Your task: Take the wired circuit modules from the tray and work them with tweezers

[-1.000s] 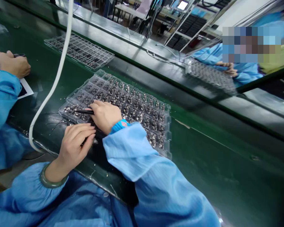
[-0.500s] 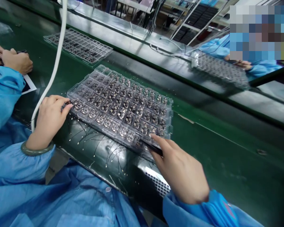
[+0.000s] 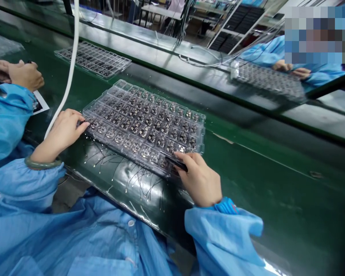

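A clear plastic tray (image 3: 203, 132) with rows of small circuit boards lies in front of me. At its left front corner, my left hand (image 3: 64, 128) has thumb and fingers closed round something small and dark that I cannot make out. My right hand (image 3: 201, 178) grips black tweezers (image 3: 176, 163), their tips over the front row near the right corner. Thin black wires (image 3: 145, 180) with pale ends lie along the bench by the tray's front edge.
A white cable (image 3: 70, 73) hangs down beside my left hand. Behind it lies another filled tray (image 3: 103, 63). A co-worker's hands (image 3: 25, 74) are at the left. Across the bench, another person's hands (image 3: 293, 71) hold a tray (image 3: 267, 82). A green rail (image 3: 247, 103) runs between.
My right hand and the tweezers have shifted left and farther up in the view, still at the front row. The left hand stays at the tray's corner. The view has shifted slightly.
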A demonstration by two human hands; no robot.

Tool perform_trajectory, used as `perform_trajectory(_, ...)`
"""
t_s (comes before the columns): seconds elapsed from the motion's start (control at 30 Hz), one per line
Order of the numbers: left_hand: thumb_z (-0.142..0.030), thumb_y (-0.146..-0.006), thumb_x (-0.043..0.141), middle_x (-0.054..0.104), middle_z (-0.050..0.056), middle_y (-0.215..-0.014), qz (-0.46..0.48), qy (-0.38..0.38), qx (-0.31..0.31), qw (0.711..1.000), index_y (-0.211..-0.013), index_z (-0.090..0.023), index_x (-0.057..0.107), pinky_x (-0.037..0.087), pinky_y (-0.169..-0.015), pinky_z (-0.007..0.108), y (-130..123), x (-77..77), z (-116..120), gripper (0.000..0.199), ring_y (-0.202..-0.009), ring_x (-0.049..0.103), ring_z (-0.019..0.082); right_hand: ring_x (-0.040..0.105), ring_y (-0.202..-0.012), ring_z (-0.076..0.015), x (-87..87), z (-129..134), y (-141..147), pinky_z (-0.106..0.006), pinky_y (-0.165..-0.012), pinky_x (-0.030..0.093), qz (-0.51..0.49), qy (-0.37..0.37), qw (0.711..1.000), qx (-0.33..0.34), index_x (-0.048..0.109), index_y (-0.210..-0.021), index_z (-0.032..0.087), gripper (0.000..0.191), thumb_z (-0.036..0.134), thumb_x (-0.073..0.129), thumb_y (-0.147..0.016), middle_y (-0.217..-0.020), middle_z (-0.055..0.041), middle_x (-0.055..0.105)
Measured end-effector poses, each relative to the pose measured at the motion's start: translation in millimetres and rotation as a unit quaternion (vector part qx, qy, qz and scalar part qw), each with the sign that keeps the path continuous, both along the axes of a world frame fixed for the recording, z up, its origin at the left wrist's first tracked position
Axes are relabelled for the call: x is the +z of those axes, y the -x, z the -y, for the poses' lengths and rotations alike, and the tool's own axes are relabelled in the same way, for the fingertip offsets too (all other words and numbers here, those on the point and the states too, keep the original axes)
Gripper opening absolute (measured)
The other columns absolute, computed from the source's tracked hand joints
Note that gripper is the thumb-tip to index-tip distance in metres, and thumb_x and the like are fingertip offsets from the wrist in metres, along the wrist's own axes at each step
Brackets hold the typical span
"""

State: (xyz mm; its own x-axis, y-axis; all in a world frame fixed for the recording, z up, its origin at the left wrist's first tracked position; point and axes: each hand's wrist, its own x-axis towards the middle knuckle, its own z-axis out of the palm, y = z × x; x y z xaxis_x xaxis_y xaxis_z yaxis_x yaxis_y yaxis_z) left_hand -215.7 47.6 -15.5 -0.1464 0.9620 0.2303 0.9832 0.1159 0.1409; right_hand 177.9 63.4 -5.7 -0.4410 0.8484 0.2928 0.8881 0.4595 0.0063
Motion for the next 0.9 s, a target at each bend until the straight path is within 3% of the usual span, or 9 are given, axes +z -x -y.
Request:
perform_trajectory(0.13,-0.037,-0.083,0.053,0.063,0.016,-0.104,0.025,-0.02,0.011,0.999,-0.093,-0.012,0.065,0.043,-0.098,0.039,-4,6.8,9,0.03,-0.107,0.057,0.029,0.067,-0.078,-0.0175,-1.4,-1,-3,-0.025,-0.053,0.046,-0.031,-0.011,0.999,0.013,0.065,-0.103,0.021,0.024,0.016,0.055,-0.082,-0.095,-0.0032,0.069)
perform_trajectory(0.27,-0.038,-0.082,0.056,0.062,0.009,-0.103,0.065,-0.05,0.029,0.996,-0.093,-0.016,0.065,0.043,-0.095,0.042,-22,28.9,34,0.026,-0.103,0.058,0.029,0.068,-0.081,-0.0208,4.8,1,-3,-0.028,-0.058,0.049,-0.093,-0.006,0.995,0.03,0.066,-0.099,0.02,0.02,0.018,0.053,-0.084,-0.093,-0.0051,0.07)
perform_trajectory(0.43,-0.039,-0.085,0.058,0.062,-0.002,-0.106,0.298,-0.1,0.006,0.949,-0.101,-0.023,0.066,0.044,-0.088,0.029,-80,58.5,68,0.024,-0.098,0.058,0.018,0.067,-0.082,-0.0196,28.9,2,0,-0.032,-0.07,0.051,-0.289,0.017,0.956,0.049,0.068,-0.095,0.023,0.014,0.027,0.06,-0.083,-0.09,-0.0043,0.071)
perform_trajectory(0.5,-0.034,-0.082,0.063,0.067,-0.001,-0.094,0.487,-0.041,0.0,0.873,-0.095,-0.023,0.069,0.047,-0.082,0.025,-107,60.9,72,0.017,-0.089,0.062,0.015,0.065,-0.075,-0.0172,41.9,3,1,-0.031,-0.066,0.05,-0.367,0.022,0.93,0.03,0.069,-0.09,0.023,0.014,0.032,0.061,-0.083,-0.084,-0.0031,0.071)
perform_trajectory(0.57,-0.035,-0.077,0.07,0.069,0.0,-0.08,0.654,0.088,-0.038,0.75,-0.09,-0.021,0.071,0.051,-0.068,0.023,-131,55.8,72,0.019,-0.071,0.064,0.013,0.063,-0.065,-0.0144,56.1,6,0,-0.029,-0.059,0.048,-0.417,0.036,0.908,0.021,0.069,-0.086,0.021,0.018,0.036,0.058,-0.085,-0.076,-0.0015,0.069)
perform_trajectory(0.63,-0.04,-0.072,0.074,0.068,0.002,-0.069,0.749,0.224,-0.078,0.619,-0.087,-0.017,0.072,0.051,-0.057,0.02,-151,46.6,69,0.028,-0.06,0.061,0.011,0.06,-0.061,-0.0128,71.6,13,-2,-0.028,-0.056,0.047,-0.428,0.036,0.903,0.025,0.069,-0.084,0.021,0.02,0.036,0.056,-0.087,-0.071,0.0,0.067)
perform_trajectory(0.7,-0.044,-0.071,0.075,0.066,0.003,-0.063,0.785,0.327,-0.098,0.517,-0.087,-0.013,0.072,0.049,-0.051,0.018,-168,37.7,65,0.035,-0.054,0.058,0.01,0.063,-0.066,-0.0135,87.5,26,-6,-0.028,-0.06,0.049,-0.386,-0.005,0.922,0.036,0.068,-0.085,0.02,0.015,0.031,0.058,-0.086,-0.076,-0.0004,0.068)
perform_trajectory(0.8,-0.044,-0.072,0.074,0.061,0.002,-0.059,0.801,0.412,-0.1,0.422,-0.09,-0.011,0.072,0.041,-0.042,0.013,-188,30.3,61,0.038,-0.046,0.051,0.005,0.066,-0.08,-0.0149,104.9,56,-12,-0.028,-0.072,0.051,-0.279,-0.053,0.957,0.05,0.067,-0.092,0.017,0.011,0.021,0.061,-0.084,-0.087,-0.0031,0.071)
perform_trajectory(0.9,-0.042,-0.077,0.07,0.051,-0.002,-0.054,0.807,0.453,-0.101,0.364,-0.09,-0.01,0.071,0.024,-0.033,0.008,-198,27.6,61,0.035,-0.037,0.032,-0.001,0.065,-0.075,-0.0121,102.2,86,-16,-0.023,-0.069,0.051,-0.264,0.04,0.963,0.046,0.066,-0.093,0.017,0.011,0.022,0.058,-0.086,-0.083,-0.0019,0.07)
